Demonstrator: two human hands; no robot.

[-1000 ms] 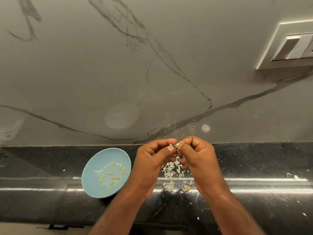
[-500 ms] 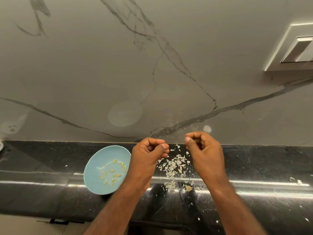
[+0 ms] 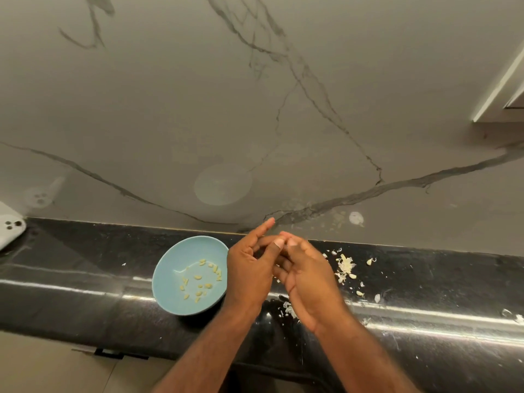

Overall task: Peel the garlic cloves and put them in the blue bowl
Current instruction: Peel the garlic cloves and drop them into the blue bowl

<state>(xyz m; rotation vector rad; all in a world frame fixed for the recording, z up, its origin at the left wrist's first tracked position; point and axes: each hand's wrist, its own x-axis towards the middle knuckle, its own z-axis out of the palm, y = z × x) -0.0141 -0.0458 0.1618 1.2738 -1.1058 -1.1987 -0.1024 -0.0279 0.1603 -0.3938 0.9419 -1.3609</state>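
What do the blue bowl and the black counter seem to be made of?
Blue bowl: smooth, pale blue, faint sheen; plastic or glazed ceramic, I cannot tell which. Black counter: probably polished stone, since it is glossy, speckled and reflects light streaks.

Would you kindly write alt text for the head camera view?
The left hand and right hand meet, fingers touching, over a black countertop, beside a blue bowl of peeled garlic cloves. Garlic skins lie to their right.

Dim, warm light on your view. Bright glare streak along the glossy counter [image 3: 85, 251]; wall [image 3: 141, 109] lines bow at frame edges; slightly soft overall.
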